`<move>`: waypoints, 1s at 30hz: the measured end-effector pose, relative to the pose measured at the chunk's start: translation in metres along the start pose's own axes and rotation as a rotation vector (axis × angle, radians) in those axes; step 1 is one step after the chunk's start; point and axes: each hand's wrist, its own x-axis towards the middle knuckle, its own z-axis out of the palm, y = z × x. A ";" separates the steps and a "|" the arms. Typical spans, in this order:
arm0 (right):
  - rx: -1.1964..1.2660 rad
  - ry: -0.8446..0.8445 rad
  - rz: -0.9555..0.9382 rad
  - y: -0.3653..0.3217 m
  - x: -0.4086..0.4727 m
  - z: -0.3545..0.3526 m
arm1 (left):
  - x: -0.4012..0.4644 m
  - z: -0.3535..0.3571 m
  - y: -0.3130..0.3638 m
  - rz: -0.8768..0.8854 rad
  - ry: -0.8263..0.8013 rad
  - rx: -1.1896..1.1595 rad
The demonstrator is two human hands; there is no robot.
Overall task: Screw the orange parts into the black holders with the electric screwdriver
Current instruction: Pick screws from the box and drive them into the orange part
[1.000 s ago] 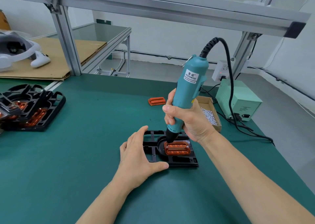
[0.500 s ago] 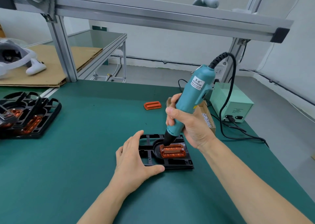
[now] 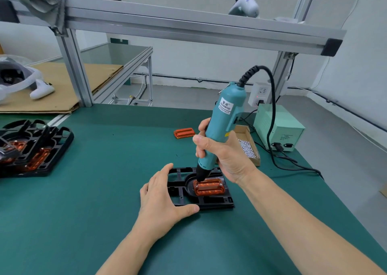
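A black holder (image 3: pixel 211 202) lies on the green mat, with an orange part (image 3: pixel 209 187) seated in its recess. My right hand (image 3: pixel 226 155) grips the teal electric screwdriver (image 3: pixel 224 124), held nearly upright. Its black tip touches the orange part's upper left corner. My left hand (image 3: pixel 162 199) rests on the holder's left side, fingers along the far edge and thumb along the near edge. A spare orange part (image 3: pixel 184 132) lies loose farther back on the mat.
A stack of black holders with orange parts (image 3: pixel 31 149) sits at the left. A cardboard box of screws (image 3: pixel 248 147) and a pale green power unit (image 3: pixel 280 128) stand at the right, with the black cable trailing over the mat. An aluminium frame crosses overhead.
The screwdriver's top has swung back from a rightward tilt to nearly upright, with its tip still on the orange part. My left hand keeps its place on the holder.
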 end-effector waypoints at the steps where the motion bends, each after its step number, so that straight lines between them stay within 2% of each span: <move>1: 0.011 0.042 -0.014 0.000 -0.001 0.000 | 0.000 0.000 0.000 -0.001 0.004 -0.004; 10: 0.077 0.427 -0.170 -0.031 -0.005 -0.033 | 0.001 0.000 -0.001 -0.015 0.016 0.003; 15: 0.277 0.564 -0.247 -0.058 -0.012 -0.055 | 0.001 0.000 0.000 0.005 0.032 0.011; 20: 0.416 0.717 -0.228 -0.082 -0.022 -0.072 | 0.000 0.002 -0.004 0.066 0.055 0.045; 24: 0.467 0.770 -0.199 -0.093 -0.032 -0.082 | 0.002 0.003 -0.003 0.131 0.069 0.100; 30: 0.517 0.776 -0.161 -0.096 -0.042 -0.080 | 0.002 0.001 0.019 0.331 0.230 0.101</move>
